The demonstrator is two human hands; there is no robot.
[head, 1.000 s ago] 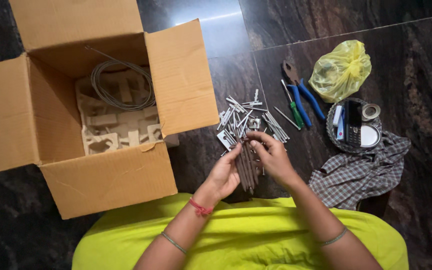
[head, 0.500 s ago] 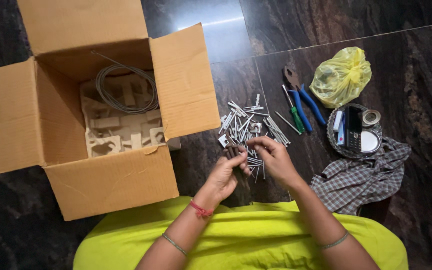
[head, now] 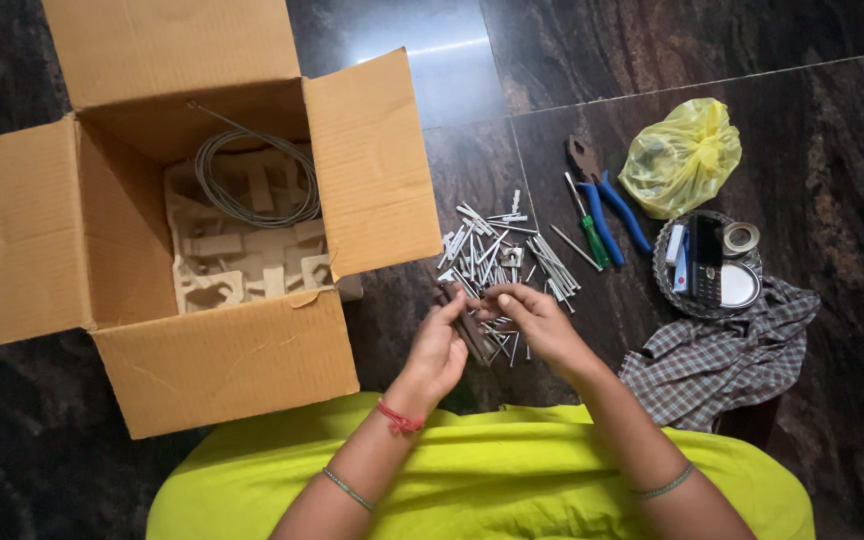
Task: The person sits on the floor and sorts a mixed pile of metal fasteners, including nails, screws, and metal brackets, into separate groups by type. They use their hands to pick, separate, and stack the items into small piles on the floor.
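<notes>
To my left on the dark stone floor (head: 832,120) stands an open brown cardboard box (head: 222,365), with a coil of grey wire (head: 252,180) lying on a moulded pulp insert (head: 242,255). To my right lie blue-handled pliers (head: 607,205), a green-handled screwdriver (head: 590,225) and a knotted yellow plastic bag (head: 687,155). A round metal tray (head: 664,272) holding a black phone (head: 707,260) rests against a checked cloth (head: 722,355).

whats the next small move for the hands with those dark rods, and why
Probably square up the bundle of dark rods. The left hand holds it low over the floor, the right hand pinches at its top end, and the rods look slanted and uneven above the loose pile of metal pins.
</notes>
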